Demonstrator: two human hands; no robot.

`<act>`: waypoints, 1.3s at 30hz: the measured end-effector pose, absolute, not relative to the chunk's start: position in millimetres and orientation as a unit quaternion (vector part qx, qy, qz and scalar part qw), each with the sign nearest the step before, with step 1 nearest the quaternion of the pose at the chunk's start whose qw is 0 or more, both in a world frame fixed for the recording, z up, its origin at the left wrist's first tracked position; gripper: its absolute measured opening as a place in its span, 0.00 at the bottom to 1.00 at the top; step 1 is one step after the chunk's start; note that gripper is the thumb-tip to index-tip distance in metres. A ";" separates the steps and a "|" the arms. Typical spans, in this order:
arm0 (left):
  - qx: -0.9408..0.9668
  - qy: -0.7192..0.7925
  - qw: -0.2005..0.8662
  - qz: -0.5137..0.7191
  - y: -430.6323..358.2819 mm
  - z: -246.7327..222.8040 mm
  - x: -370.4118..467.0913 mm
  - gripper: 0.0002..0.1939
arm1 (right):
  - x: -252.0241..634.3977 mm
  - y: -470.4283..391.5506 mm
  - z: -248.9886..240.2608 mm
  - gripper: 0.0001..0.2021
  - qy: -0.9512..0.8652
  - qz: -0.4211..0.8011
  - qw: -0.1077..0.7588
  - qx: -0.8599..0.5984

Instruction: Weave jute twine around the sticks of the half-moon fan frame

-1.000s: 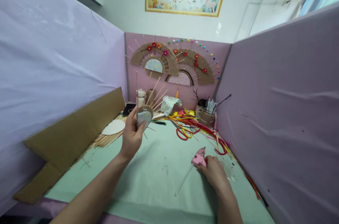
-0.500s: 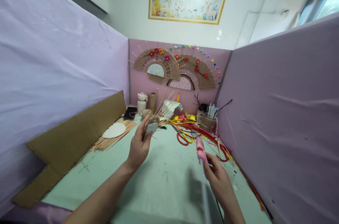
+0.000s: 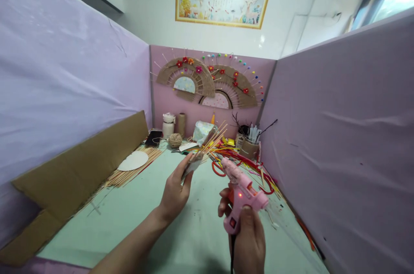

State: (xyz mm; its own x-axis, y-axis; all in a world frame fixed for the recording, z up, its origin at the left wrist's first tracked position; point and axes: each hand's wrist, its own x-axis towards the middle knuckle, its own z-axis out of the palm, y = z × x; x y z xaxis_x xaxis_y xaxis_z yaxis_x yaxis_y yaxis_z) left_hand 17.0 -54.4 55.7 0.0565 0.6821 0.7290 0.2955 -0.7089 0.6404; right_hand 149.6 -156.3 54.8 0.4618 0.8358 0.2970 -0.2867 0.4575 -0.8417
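Observation:
My left hand [image 3: 177,185] is closed on a small fan-shaped craft piece [image 3: 194,164]. Its pale patterned base lies between thumb and fingers, and thin wooden sticks [image 3: 215,139] spread from it up to the right. Wrapped round the handle of a pink hot glue gun [image 3: 241,194] is my right hand [image 3: 247,231]. A small red light glows on the gun's side, and its nozzle points up and left toward the craft piece, apart from it. A black cord hangs below the grip.
Behind my hands lie scissors [image 3: 218,169] and red and yellow craft stems [image 3: 249,164]. A twine ball [image 3: 175,140], a white jar [image 3: 168,125] and a pot of glue sticks [image 3: 249,148] stand at the back. Left are a white oval [image 3: 133,160], sticks and cardboard [image 3: 87,166].
The glue gun has turned from end-on to side-on, and its nozzle has come nearer the craft piece. My left hand has tilted the piece so its sticks lean right.

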 end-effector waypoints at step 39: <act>0.445 0.235 0.698 0.510 -84.7 99.6 7.8 0.21 | 133.9 -165.4 55.2 0.20 -0.394 0.474 0.729 -0.298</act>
